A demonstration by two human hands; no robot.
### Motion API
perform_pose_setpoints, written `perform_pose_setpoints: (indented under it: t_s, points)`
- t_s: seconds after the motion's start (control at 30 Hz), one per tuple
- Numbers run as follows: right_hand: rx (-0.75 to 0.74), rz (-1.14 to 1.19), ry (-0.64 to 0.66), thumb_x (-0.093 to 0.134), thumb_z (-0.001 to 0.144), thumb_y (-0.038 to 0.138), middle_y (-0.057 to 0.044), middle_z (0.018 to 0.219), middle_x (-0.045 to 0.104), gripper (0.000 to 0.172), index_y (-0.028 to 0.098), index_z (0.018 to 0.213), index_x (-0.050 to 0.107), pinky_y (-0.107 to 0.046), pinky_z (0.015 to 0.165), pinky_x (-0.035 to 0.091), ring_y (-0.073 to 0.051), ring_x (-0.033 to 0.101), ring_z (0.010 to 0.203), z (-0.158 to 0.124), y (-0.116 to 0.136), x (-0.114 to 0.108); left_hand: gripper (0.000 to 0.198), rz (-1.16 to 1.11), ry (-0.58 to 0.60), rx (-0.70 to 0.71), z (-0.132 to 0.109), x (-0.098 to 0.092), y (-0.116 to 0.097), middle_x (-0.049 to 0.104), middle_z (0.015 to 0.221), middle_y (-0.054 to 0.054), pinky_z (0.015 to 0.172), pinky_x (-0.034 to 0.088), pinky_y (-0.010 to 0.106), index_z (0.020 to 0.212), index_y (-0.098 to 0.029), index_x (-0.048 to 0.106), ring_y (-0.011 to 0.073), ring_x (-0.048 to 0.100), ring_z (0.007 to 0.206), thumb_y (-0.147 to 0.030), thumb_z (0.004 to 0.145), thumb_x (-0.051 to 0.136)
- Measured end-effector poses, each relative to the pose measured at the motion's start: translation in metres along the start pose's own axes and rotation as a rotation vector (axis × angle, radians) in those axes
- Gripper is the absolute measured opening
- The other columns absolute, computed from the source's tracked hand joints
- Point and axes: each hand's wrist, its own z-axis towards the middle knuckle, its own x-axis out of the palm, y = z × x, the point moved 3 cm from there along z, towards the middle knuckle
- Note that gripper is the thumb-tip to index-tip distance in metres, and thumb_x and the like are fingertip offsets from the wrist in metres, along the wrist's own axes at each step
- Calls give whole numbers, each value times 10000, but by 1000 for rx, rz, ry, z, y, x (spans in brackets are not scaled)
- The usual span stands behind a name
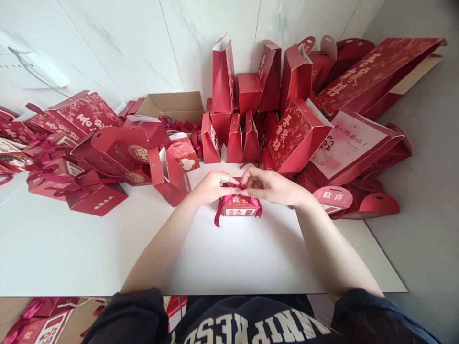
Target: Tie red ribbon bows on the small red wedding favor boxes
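Observation:
A small red gift box (241, 210) with gold and white lettering stands on the white table in front of me. Across its top runs a dark red ribbon (219, 216), whose loose ends hang down both sides of the box. My left hand (217, 186) pinches the ribbon at the top of the box from the left. From the right, my right hand (265, 184) pinches the same ribbon, its fingertips almost meeting the left ones. The fingers partly hide the knot or bow, so its shape is not clear.
Tall red gift bags and boxes (301, 136) crowd the back and right against the wall. Several ribboned boxes (95, 193) sit on the left. A cardboard box (175, 106) holding dark red ribbons is at the back. The white table (229, 267) ends near my body.

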Motion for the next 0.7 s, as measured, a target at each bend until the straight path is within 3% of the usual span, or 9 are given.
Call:
perform_pose_setpoints:
  t_s: [0.13, 0.33, 0.53, 0.7]
  points:
    - [17, -133, -137, 599, 901, 297, -16, 894, 661, 118, 200, 886, 665, -295, 742, 459, -164, 619, 800, 3, -5, -3, 247, -47, -1, -7, 0, 1, 2, 717, 914, 60, 767, 516, 284, 880, -159, 757, 175, 657, 834, -356, 729, 766]
    - [26, -108, -124, 590, 889, 248, -20, 870, 690, 137, 202, 889, 719, -298, 753, 454, -176, 628, 797, 8, -12, 3, 269, -165, 31, -30, -2, 3, 1, 695, 833, 34, 717, 491, 267, 846, -153, 637, 149, 643, 774, -345, 721, 778]
    - [-33, -106, -183, 594, 886, 250, -10, 845, 665, 118, 188, 837, 681, -277, 723, 433, -151, 591, 755, 6, -3, -1, 275, -149, 33, -15, -2, 3, 0, 644, 788, 16, 685, 460, 249, 802, -149, 591, 127, 602, 736, -357, 736, 759]
    - [5, -2, -83, 667, 843, 365, -23, 876, 668, 206, 186, 943, 696, -279, 697, 441, -160, 580, 754, 7, -7, 1, 259, -151, 60, 5, -1, 3, 2, 638, 805, 18, 700, 462, 255, 800, -145, 584, 130, 606, 753, -346, 751, 740]
